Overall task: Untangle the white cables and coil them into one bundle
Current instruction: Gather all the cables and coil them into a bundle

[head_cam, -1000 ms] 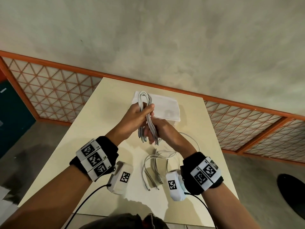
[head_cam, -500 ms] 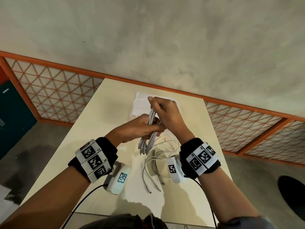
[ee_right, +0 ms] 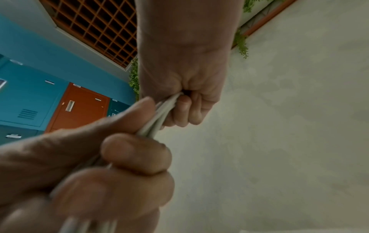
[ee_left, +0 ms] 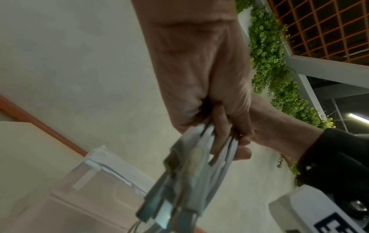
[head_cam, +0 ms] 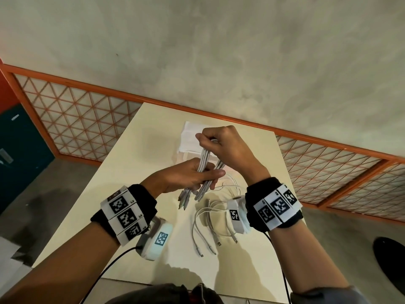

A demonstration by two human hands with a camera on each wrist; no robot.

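Note:
A bundle of white cables (head_cam: pixel 203 160) hangs slanted above the cream table (head_cam: pixel 140 172). My right hand (head_cam: pixel 219 142) grips its upper end in a fist, seen close in the right wrist view (ee_right: pixel 179 100). My left hand (head_cam: pixel 198 177) holds the bundle's middle between thumb and fingers, and its connector ends (head_cam: pixel 184 199) dangle below. In the left wrist view the blurred connectors (ee_left: pixel 179 197) hang under my left hand (ee_left: pixel 201 116). More loose white cables (head_cam: pixel 210 227) lie on the table under my right wrist, partly hidden by it.
A white folded sheet (head_cam: pixel 189 137) lies at the table's far side, behind my hands. An orange lattice fence (head_cam: pixel 87 119) runs behind the table. A dark round object (head_cam: pixel 390 260) sits on the floor at the right.
My right hand has risen from the bundle's lower part to its upper end and now grips it there. My left hand has gone from the top loop down to the bundle's middle.

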